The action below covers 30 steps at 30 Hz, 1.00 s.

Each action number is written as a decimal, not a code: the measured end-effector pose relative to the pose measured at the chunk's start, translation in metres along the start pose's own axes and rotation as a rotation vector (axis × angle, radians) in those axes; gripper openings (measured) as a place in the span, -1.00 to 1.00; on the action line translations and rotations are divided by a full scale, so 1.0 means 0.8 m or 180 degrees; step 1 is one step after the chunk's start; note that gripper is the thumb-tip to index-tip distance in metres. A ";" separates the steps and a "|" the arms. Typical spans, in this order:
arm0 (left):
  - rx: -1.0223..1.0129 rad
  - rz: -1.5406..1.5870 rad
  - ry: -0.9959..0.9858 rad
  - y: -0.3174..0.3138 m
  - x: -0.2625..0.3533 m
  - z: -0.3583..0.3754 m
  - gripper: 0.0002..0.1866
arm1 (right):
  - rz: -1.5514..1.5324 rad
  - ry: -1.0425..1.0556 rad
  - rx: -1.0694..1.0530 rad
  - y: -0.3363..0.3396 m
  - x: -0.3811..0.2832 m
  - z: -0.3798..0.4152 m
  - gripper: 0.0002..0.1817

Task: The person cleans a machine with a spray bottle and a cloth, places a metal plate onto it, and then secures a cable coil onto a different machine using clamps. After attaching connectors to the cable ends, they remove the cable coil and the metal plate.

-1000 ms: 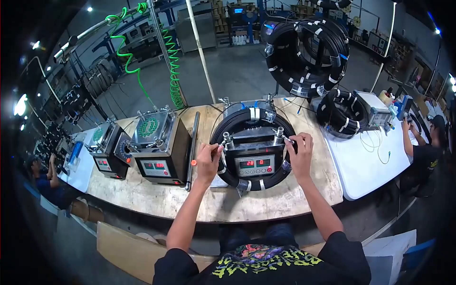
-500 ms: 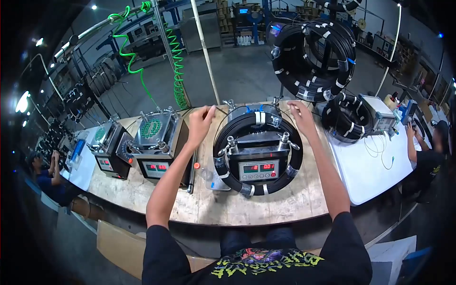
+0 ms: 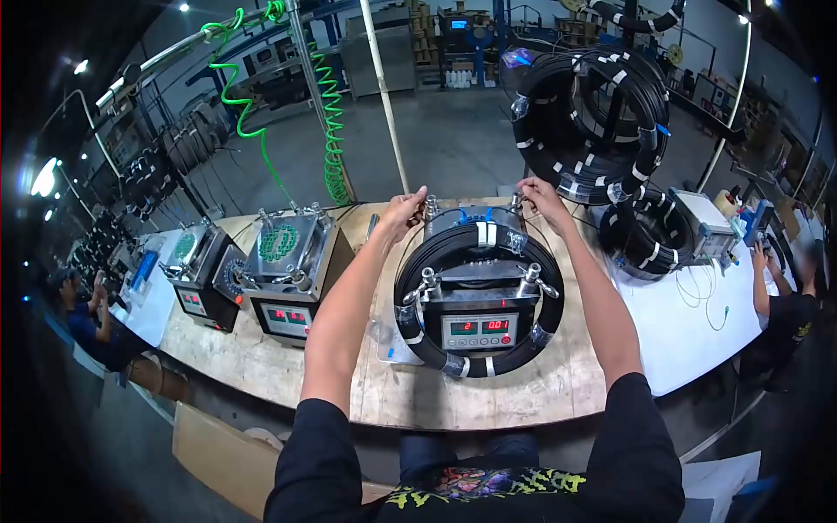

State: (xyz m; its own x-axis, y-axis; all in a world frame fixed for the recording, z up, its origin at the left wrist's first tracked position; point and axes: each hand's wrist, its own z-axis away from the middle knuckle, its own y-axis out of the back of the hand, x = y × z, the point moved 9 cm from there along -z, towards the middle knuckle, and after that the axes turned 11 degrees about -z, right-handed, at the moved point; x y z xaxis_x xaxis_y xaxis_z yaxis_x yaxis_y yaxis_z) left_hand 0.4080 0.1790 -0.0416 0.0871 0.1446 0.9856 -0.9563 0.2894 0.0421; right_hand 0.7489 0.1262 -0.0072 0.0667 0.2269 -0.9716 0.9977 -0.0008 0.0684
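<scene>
A coil of black cable [image 3: 406,319] with white and clear tape bands rests around a benchtop machine with a red digital display [image 3: 479,329]. Metal clamp posts with levers stand at the machine's corners, among them the front left clamp [image 3: 427,283] and front right clamp [image 3: 530,279]. My left hand [image 3: 402,216] is closed, its fingertips at the rear left clamp [image 3: 431,206]. On the other side my right hand [image 3: 544,200] pinches at the rear right clamp [image 3: 515,204]. Blue connectors [image 3: 475,215] sit along the machine's back between my hands.
Two similar machines stand left, the nearer with a green-patterned top plate [image 3: 279,242]. A small clear container [image 3: 394,350] lies beside the coil. Right are another cable coil [image 3: 645,228], a hanging coil bundle [image 3: 649,161] and a boxy instrument [image 3: 702,216]. People work at both sides.
Both hands have moved in to the machine's rear clamps, the left one rightward and lower. The left number on the display has changed. The view has shifted slightly.
</scene>
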 end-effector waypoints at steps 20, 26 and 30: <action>-0.0653 -0.0665 0.0309 -0.038 0.022 0.121 -0.03 | -0.1327 -0.1375 -0.0534 -0.048 -0.057 0.117 -0.15; -0.0366 -0.0735 -0.0023 -0.040 0.047 0.139 -0.01 | -0.1306 -0.1252 -0.0658 -0.053 -0.046 0.114 -0.12; -0.0597 -0.0427 0.0169 -0.039 0.027 0.125 0.02 | -0.1292 -0.1138 -0.0540 -0.053 -0.060 0.125 -0.13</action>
State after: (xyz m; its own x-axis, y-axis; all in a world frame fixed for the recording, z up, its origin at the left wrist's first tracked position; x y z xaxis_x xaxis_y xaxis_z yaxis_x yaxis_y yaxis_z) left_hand 0.4120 0.0789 -0.0054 0.2292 0.1412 0.9631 -0.8670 0.4794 0.1360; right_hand 0.7052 0.0181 0.0139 -0.2914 -0.1675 -0.9418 0.9300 0.1811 -0.3199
